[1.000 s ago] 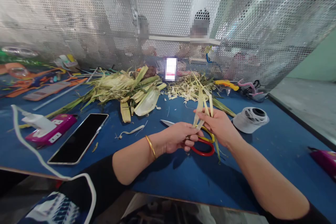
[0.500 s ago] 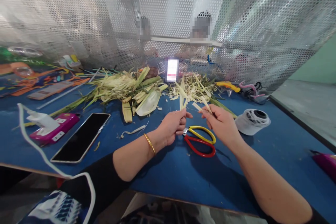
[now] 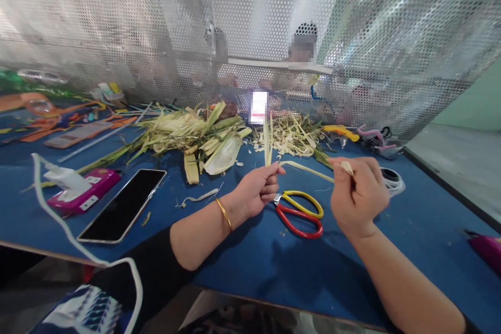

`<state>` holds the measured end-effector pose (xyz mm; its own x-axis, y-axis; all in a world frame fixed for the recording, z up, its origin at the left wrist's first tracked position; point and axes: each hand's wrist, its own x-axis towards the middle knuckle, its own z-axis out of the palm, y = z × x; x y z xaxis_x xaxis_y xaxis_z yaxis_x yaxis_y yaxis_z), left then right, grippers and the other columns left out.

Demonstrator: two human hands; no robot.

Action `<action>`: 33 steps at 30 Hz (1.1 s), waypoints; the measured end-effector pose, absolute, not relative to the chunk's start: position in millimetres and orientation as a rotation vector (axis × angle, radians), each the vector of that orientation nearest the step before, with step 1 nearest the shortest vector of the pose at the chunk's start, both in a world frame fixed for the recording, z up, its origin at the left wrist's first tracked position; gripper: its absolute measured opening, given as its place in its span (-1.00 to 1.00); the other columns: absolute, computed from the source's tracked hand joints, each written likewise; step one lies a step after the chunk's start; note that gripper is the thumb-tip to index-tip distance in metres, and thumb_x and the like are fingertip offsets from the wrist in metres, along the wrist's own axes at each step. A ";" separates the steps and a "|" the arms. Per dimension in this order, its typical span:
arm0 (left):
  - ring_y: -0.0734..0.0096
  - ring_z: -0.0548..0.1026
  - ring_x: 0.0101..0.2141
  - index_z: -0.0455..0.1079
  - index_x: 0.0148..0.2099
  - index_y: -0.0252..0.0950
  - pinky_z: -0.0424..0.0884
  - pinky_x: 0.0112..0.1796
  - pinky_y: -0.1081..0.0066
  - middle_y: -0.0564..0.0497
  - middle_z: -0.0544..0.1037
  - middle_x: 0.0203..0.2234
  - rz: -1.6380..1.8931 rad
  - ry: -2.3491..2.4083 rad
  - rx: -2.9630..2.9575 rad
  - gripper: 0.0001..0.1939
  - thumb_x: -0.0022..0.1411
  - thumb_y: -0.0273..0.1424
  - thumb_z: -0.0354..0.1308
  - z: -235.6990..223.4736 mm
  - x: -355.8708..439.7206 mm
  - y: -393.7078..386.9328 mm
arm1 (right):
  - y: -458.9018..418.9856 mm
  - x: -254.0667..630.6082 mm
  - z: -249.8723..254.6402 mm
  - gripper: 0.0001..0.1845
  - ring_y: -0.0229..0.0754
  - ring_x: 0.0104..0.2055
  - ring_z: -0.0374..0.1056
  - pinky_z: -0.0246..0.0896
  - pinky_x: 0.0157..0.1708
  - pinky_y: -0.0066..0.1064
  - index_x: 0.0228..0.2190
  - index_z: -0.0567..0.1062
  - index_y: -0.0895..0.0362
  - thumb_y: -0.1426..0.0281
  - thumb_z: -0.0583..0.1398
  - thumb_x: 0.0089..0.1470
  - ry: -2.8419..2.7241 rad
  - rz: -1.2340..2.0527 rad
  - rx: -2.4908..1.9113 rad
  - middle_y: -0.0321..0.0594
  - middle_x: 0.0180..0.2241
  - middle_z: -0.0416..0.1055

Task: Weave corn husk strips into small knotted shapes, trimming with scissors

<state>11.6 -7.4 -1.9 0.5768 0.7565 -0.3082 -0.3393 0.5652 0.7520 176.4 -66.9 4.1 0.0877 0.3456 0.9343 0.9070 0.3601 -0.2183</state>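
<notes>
My left hand (image 3: 260,188) is closed in a pinch on pale plant strips (image 3: 268,143), which stick up beyond its fingertips. From there one thin pale strip (image 3: 307,169) runs across to the right. My right hand (image 3: 358,195) is closed in a fist around that strip's other side, with a bit of it showing above the thumb. Below the strip, between my hands, lie scissors (image 3: 299,214) with one yellow and one red handle; their blades are partly hidden by my left hand.
Leaf and husk pieces (image 3: 183,133) are heaped behind my left hand, with cut shreds (image 3: 293,133) to their right. A phone (image 3: 123,206) and a purple power strip (image 3: 86,190) lie left. A white-wrapped roll (image 3: 395,182) stands partly behind my right hand. Perforated sheeting (image 3: 250,10) hangs behind, with people beyond.
My right hand has moved right and towards me, closing into a fist and drawing a strip out between both hands. My left hand has stayed nearly in place.
</notes>
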 end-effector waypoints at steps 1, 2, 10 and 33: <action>0.70 -0.16 -0.73 0.25 -0.41 -0.33 -0.21 -0.72 0.60 0.26 -0.07 -0.72 0.730 0.663 0.670 -0.76 0.28 -0.31 0.03 -2.0 11.5 -7.1 | -68.5 175.5 4.5 -0.82 -0.17 -0.42 0.33 0.20 -0.38 -0.35 -0.37 0.51 0.12 0.43 0.09 0.14 -1.450 -0.569 -1.229 -0.16 -0.45 0.42; 0.70 -0.15 -0.73 0.24 -0.40 -0.32 -0.21 -0.72 0.60 0.27 -0.07 -0.72 0.762 0.651 0.649 -0.77 0.27 -0.30 0.05 -1.9 11.4 -6.8 | -69.7 174.7 4.8 -0.81 -0.16 -0.43 0.33 0.19 -0.39 -0.35 -0.40 0.50 0.11 0.40 0.09 0.15 -1.436 -0.516 -1.265 -0.16 -0.47 0.44; 0.68 -0.12 -0.74 0.19 -0.39 -0.30 -0.17 -0.72 0.59 0.26 -0.05 -0.73 1.029 0.667 0.565 -0.74 0.35 -0.31 -0.09 2.1 10.6 -4.7 | -66.7 172.9 5.5 -0.66 -0.18 -0.43 0.31 0.14 -0.39 -0.36 -0.35 0.55 0.13 0.25 0.03 0.18 -1.426 -0.257 -1.328 -0.17 -0.46 0.43; 0.44 0.50 -0.51 0.42 -0.32 -0.44 0.41 -0.37 0.40 -0.10 0.53 -0.49 0.426 0.613 0.816 -0.59 0.37 -0.34 -0.19 -10.8 23.3 -21.4 | -51.3 169.9 0.1 -0.71 -0.40 -0.65 0.03 -0.09 -0.65 -0.50 -0.56 0.43 0.15 0.18 0.30 -0.19 -1.270 0.975 -1.387 -0.41 -0.66 0.24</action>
